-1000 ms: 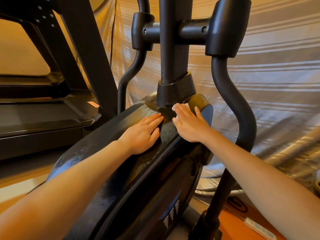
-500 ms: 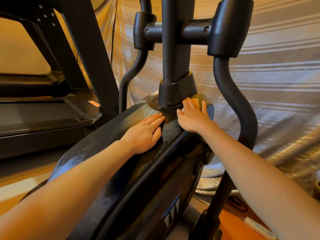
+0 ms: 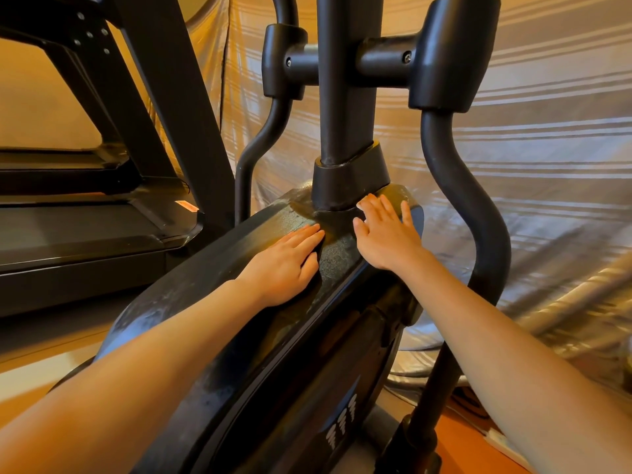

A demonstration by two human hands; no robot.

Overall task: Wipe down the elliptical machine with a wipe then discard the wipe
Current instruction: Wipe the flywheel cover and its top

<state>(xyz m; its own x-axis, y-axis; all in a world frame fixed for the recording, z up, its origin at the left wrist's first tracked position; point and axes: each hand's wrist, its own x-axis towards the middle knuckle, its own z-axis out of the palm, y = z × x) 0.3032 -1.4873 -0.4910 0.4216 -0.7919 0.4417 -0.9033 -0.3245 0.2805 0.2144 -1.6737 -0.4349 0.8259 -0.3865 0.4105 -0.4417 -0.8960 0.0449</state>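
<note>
Plainly, both hands lie flat on the curved top of the elliptical machine's flywheel housing (image 3: 212,302), just below the collar (image 3: 349,179) where the centre post (image 3: 345,97) meets it. The left hand (image 3: 284,265) presses the housing with straight fingers and holds nothing. The right hand (image 3: 386,234) is spread with its fingertips touching the collar's base; a sliver of white at those fingertips, against the collar, is probably the wipe (image 3: 363,204), pinned under the palm rather than gripped, though almost all of it is hidden.

The main risk is losing the wipe. Held only by flat pressure, it could bunch up or slip out as the hand rounds the collar, and drop down the far side of the housing. The seam at the collar's foot is tight, so a flat palm may pass over the grime there and leave it. The right swing arm (image 3: 455,186), just beyond the collar, pivots; a lean or a knock could swing it into the right forearm. The housing shows streaks and dust lower down from the collar, so much seems left to wipe.
</note>
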